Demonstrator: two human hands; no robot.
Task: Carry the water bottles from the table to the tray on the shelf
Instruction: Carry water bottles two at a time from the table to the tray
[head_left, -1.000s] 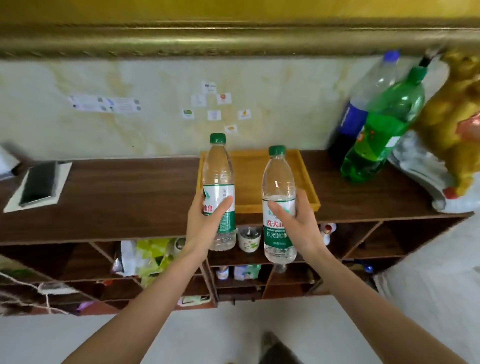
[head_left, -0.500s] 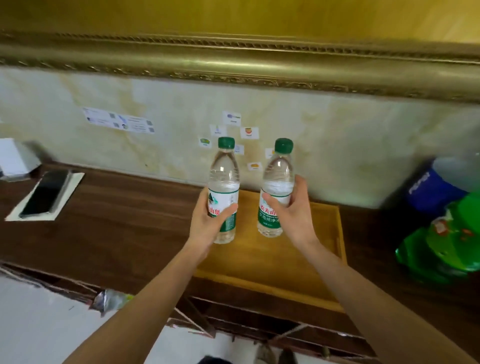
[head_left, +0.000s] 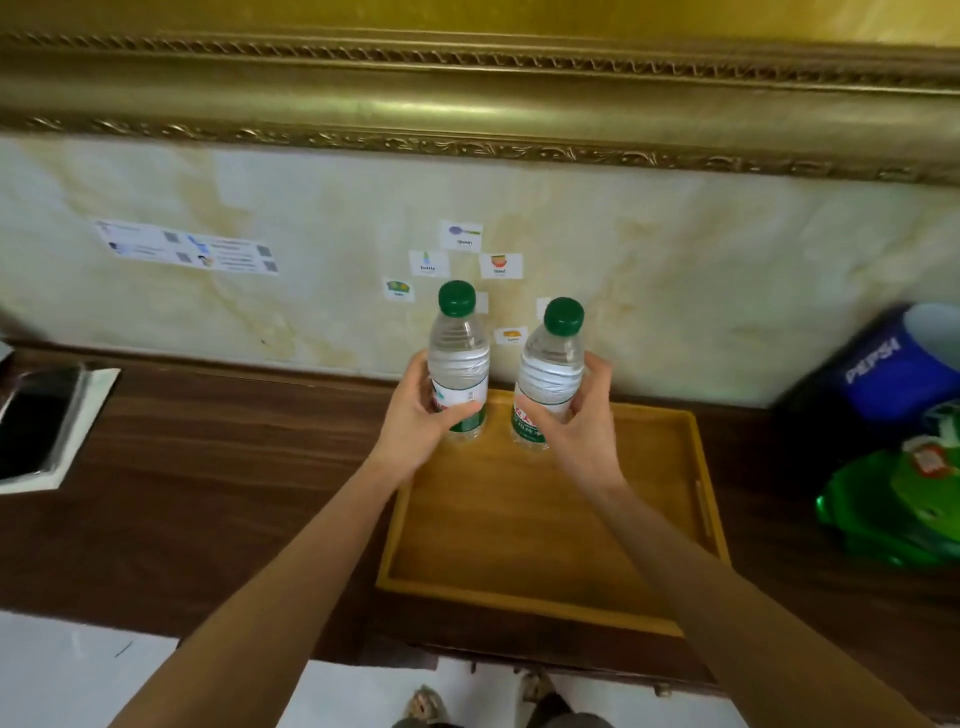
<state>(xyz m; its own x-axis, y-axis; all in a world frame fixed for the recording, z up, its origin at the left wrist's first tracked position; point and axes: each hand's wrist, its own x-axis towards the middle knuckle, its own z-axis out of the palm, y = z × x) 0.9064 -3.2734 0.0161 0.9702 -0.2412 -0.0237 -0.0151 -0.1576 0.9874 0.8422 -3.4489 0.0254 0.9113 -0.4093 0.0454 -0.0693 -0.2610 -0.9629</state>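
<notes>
Hands grip two green-capped water bottles: left hand (head_left: 415, 421) holds the left bottle (head_left: 458, 364), right hand (head_left: 582, 431) the right bottle (head_left: 550, 374), above the wooden tray (head_left: 524, 525). "PEPSI" marks a blue bottle (head_left: 883, 364) far right on the dark shelf (head_left: 208, 493); wall stickers (head_left: 462, 236) read "spoon", "bottle", "bowl".

Soft, even light fills the scene, with a pale sheen along the ornate gilded picture frame (head_left: 467, 98) above. Right of the shallow yellow wooden tray (head_left: 696, 499), the blue-labelled cola bottle (head_left: 883, 364) is motion-blurred. Wide-angle distortion bends the frame's straight edges.
</notes>
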